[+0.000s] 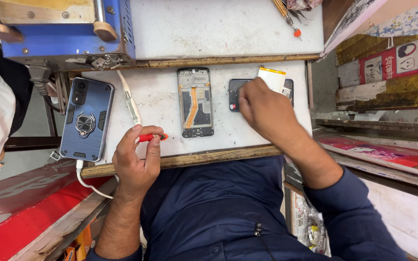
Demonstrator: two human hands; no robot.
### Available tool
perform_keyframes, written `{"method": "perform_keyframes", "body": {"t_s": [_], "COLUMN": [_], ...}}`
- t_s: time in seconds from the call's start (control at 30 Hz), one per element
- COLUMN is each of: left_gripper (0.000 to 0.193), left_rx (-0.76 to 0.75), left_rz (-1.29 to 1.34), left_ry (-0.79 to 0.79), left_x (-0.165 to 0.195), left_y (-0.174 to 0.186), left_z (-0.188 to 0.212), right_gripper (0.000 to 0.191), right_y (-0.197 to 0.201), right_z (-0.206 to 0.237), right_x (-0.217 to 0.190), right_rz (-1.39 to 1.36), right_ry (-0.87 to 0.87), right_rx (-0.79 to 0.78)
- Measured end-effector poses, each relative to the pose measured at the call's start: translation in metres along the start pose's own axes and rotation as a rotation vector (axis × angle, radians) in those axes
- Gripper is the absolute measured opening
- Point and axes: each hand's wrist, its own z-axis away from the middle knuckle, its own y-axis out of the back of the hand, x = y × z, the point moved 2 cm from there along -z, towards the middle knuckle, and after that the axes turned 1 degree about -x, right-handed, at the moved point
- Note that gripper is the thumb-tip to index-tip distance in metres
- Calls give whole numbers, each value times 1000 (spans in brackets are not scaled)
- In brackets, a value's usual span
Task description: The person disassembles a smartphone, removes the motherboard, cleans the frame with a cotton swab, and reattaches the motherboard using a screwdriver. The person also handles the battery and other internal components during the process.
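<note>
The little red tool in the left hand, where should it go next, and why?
Probably across to the dark phone part under the right hand. The left hand pinches the red tool apart from everything, while the right hand presses that part beside a white-and-yellow battery. The opened phone frame lies untouched between them.

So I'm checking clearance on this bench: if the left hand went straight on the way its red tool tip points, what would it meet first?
The left hand holds a small red-handled tool pointing right. Going straight on, it would probably first meet the lower end of the opened black phone frame with the orange ribbon cable, though height above the bench is unclear.
</note>
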Motion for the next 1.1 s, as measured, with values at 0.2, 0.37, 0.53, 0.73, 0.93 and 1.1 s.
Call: {"method": "perform_keyframes", "body": {"t_s": [0.2, 0.37, 0.53, 0.73, 0.93, 1.1], "left_gripper": [53, 55, 58, 61, 64, 65], "left_rx": [16, -1, 18, 19, -28, -42], "left_rz": [65, 109, 111, 221, 288, 264], "left_ry": [25, 8, -17, 29, -7, -21], "left_x": [-5, -2, 6, 12, 16, 15], "left_y": [-3, -6, -12, -24, -40, -49], "left_z": [0, -4, -5, -6, -6, -4], "right_gripper": [12, 15, 13, 16, 23, 22], "right_y": [-18, -45, -59, -68, -77, -81], "right_z": [27, 37, 35, 33, 37, 39], "right_x": [8, -19, -51, -59, -52, -49], "right_rz": [-436, -490, -579, -604, -617, -635], "right_ry": [-132, -85, -61, -33, -145, -87], "right_rx": [206, 108, 28, -40, -130, -85]}}
